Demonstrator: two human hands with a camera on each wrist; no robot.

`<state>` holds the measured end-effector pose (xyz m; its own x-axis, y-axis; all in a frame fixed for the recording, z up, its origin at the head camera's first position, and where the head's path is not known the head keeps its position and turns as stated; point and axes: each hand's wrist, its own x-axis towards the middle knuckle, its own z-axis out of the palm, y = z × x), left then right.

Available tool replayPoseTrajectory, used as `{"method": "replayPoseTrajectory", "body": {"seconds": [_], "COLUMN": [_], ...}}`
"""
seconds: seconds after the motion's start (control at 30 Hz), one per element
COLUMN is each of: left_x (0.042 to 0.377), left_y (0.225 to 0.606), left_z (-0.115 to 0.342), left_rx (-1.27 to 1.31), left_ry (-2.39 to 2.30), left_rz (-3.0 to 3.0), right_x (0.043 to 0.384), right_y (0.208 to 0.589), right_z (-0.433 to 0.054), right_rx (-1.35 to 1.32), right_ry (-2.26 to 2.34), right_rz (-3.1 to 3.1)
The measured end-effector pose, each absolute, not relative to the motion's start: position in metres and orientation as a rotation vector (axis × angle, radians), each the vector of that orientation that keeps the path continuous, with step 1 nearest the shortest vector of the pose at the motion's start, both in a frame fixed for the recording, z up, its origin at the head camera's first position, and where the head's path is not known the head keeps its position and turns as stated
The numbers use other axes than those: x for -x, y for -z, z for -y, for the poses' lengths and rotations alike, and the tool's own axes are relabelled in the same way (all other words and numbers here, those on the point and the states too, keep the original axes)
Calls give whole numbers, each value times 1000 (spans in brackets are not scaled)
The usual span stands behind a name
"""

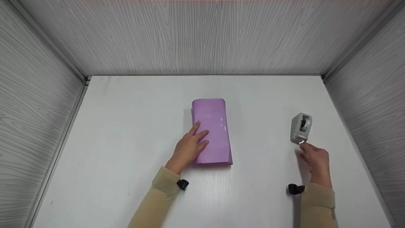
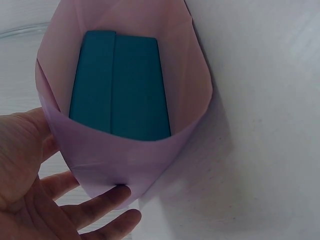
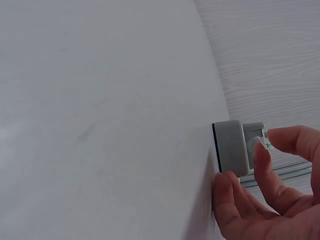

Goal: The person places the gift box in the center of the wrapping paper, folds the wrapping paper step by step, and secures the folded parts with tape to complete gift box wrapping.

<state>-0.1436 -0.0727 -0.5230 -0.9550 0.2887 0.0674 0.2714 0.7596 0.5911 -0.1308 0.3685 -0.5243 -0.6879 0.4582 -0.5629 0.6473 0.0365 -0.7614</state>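
Note:
A sheet of purple paper (image 1: 212, 110) is folded round into a sleeve on the table. Its open end in the left wrist view shows a teal box (image 2: 137, 85) inside. My left hand (image 1: 186, 147) rests on the sleeve's left side, fingers spread over the paper. Off to the right stands a small grey tape dispenser (image 1: 296, 128) holding a roll of clear tape. At its front end my right hand (image 1: 317, 160) pinches the free end of the clear tape (image 3: 268, 145) between thumb and index finger. In the right wrist view the other fingers touch the dispenser's side.
The white table (image 1: 133, 120) is enclosed by a grey wood-grain back panel (image 1: 202, 38) and side panels (image 1: 34, 104). A black wrist strap piece (image 1: 182, 184) shows at the left cuff, another (image 1: 295, 189) at the right.

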Motion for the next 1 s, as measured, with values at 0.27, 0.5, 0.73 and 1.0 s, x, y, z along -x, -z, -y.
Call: {"method": "replayPoseTrajectory", "body": {"seconds": [0.27,0.5,0.73,1.0], "left_x": [143,143,143,143], "left_y": [522,521,520,520], "left_z": [72,72,72,72], "left_rx": [-456,-459,-471,-462], "left_ry": [-987,-982,-947,-944], "left_rz": [-2912,-2915,-2932,-2929], "right_x": [132,135,139,137], "right_y": [522,517,514,513], "right_z": [-371,-373,-379,-384], "right_rx": [-1088,-996,-959,-917], "right_ry": [1545,1329,1254,1233], "right_rz": [-2323,-2480,-2528,-2506]}}
